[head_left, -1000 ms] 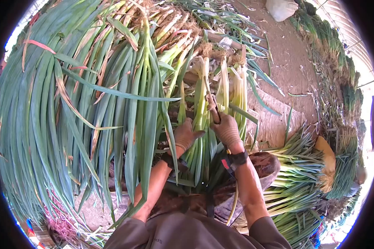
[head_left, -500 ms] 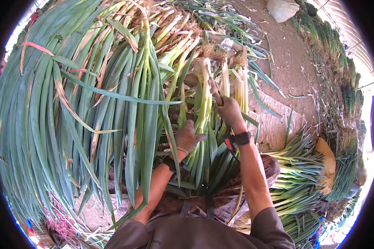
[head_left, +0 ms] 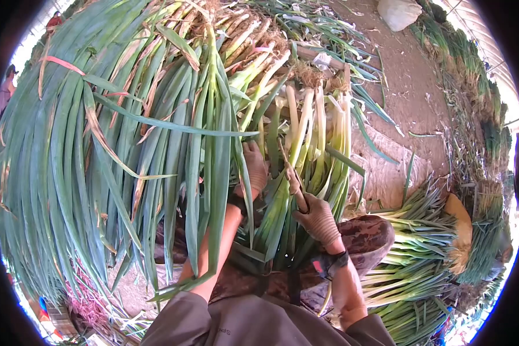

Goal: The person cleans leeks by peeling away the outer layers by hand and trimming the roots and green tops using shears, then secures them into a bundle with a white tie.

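My left hand [head_left: 254,166], in a knitted glove, reaches up among the green onions beside a pale stalk, its fingers stretched upward and partly covered by leaves. Gloved as well, my right hand [head_left: 318,221] is closed around the wooden handle of a knife [head_left: 294,183]. The knife's narrow, brownish blade points up and away from me, over the stalks. In front of me, a group of green onions [head_left: 308,130] lies with pale stems and roots at the far end and leaves toward my lap.
To my left rises a big heap of untrimmed green onions [head_left: 63,150], leaves hanging my way. Bundled onions [head_left: 409,248] lie at the right by my knee [head_left: 366,239]. Leaf scraps [head_left: 328,40] cover the ground ahead, near a white sack [head_left: 399,14]. A person [head_left: 6,89] is at the far left.
My left hand has moved up and away from me, in behind the hanging leaves. My right hand has drawn back toward me with the knife. The stalks in front lie more spread out.
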Demonstrator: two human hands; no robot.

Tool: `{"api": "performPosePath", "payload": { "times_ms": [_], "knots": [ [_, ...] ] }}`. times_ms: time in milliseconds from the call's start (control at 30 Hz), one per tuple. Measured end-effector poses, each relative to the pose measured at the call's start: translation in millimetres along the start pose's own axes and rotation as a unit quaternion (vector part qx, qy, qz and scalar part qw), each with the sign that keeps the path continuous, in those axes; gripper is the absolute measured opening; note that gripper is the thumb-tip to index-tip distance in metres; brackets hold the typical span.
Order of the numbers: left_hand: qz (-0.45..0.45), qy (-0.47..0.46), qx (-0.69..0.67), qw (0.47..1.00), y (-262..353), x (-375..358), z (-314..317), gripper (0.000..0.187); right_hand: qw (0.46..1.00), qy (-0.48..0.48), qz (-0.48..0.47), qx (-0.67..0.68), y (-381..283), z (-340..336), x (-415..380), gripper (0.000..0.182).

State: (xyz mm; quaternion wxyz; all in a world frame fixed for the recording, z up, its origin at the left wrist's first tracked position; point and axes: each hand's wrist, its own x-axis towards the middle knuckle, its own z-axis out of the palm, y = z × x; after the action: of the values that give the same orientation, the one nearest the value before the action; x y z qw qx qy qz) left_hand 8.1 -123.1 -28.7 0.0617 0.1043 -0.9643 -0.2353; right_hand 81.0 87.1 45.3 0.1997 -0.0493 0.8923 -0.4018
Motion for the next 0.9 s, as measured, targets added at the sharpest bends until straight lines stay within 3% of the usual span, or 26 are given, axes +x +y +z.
{"api": "performPosePath", "payload": {
  "times_ms": [100, 233, 300, 433, 533, 667, 767, 900],
  "knots": [
    [-0.017, -0.019, -0.021, 0.999, -5.7, 15.6, 20.6, 0.045, 0.998, 0.019, 0.031, 0.043, -2.8, 5.5, -4.7, 0.036],
    [-0.063, -0.155, -0.080, 0.983, 3.9, 14.7, 13.7, 0.043, 0.997, 0.037, 0.021, 0.065, -4.2, -11.2, -20.6, 0.038],
    [-0.035, -0.138, -0.085, 0.986, 17.6, -18.2, 7.2, 0.043, 0.994, 0.027, 0.067, 0.082, -13.7, -27.0, -33.6, 0.040],
    [0.040, -0.101, -0.136, 0.985, 24.7, -69.4, -9.7, 0.043, 0.998, 0.033, 0.041, 0.041, -25.3, -34.6, -61.8, 0.047],
    [0.050, -0.131, -0.134, 0.981, 26.1, -80.8, -22.7, 0.046, 0.997, 0.022, 0.029, 0.075, -30.2, -29.4, -80.8, 0.047],
    [0.077, -0.004, -0.198, 0.977, 26.9, -40.9, -10.8, 0.038, 0.991, 0.030, 0.083, 0.099, -32.1, -32.2, -80.5, 0.050],
    [-0.004, -0.126, -0.130, 0.983, 35.7, 9.0, -5.0, 0.038, 0.994, 0.049, 0.047, 0.091, -26.5, -20.7, -74.3, 0.049],
    [0.037, -0.074, -0.038, 0.996, 22.7, -1.9, 31.3, 0.042, 0.996, 0.039, 0.049, 0.068, -20.5, -11.9, -64.9, 0.040]
  ]
}}
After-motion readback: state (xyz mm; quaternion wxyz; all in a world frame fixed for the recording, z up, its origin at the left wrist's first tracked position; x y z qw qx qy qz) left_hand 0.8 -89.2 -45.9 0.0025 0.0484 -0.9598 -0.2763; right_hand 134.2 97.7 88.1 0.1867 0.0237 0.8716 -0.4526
